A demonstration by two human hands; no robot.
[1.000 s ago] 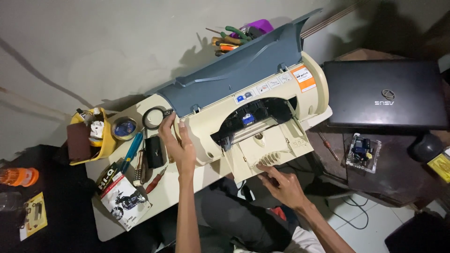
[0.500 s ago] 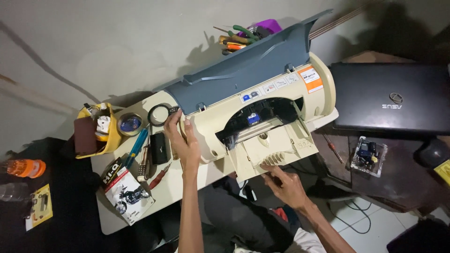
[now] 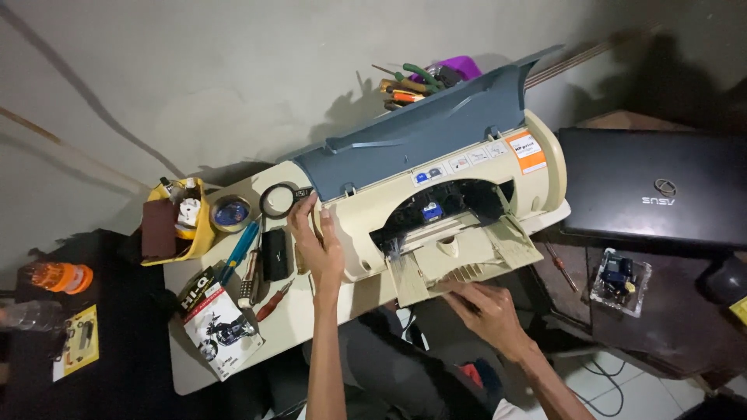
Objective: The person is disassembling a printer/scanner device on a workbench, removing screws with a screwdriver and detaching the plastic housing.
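Printer [image 3: 436, 194] is steadied by flat left hand [image 3: 317, 249] near the table's [image 3: 187, 365] left edge; right hand's [image 3: 486, 307] spread fingers rest on its paper tray [image 3: 459, 257], best eased evenly, gripping nothing.

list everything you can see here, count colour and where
printer: 1, cream with grey-blue lid raised, middle of table
table: 1, cream, under printer
laptop: 1, black, shut, right of printer
tape roll: 1, blue centre, left of printer
yellow tray: 1, yellow, table's left end, small items inside
magnifier: 1, black rim, by printer's left end
screwdrivers: several, blue and red handles, left of left hand
black block: 1, black, beside left hand
booklet: 1, white and black, table's front left corner
tool cup: 1, purple, behind printer, tools inside
orange bottle: 1, far left
left hand: on printer's left end
right hand: at paper tray's front edge
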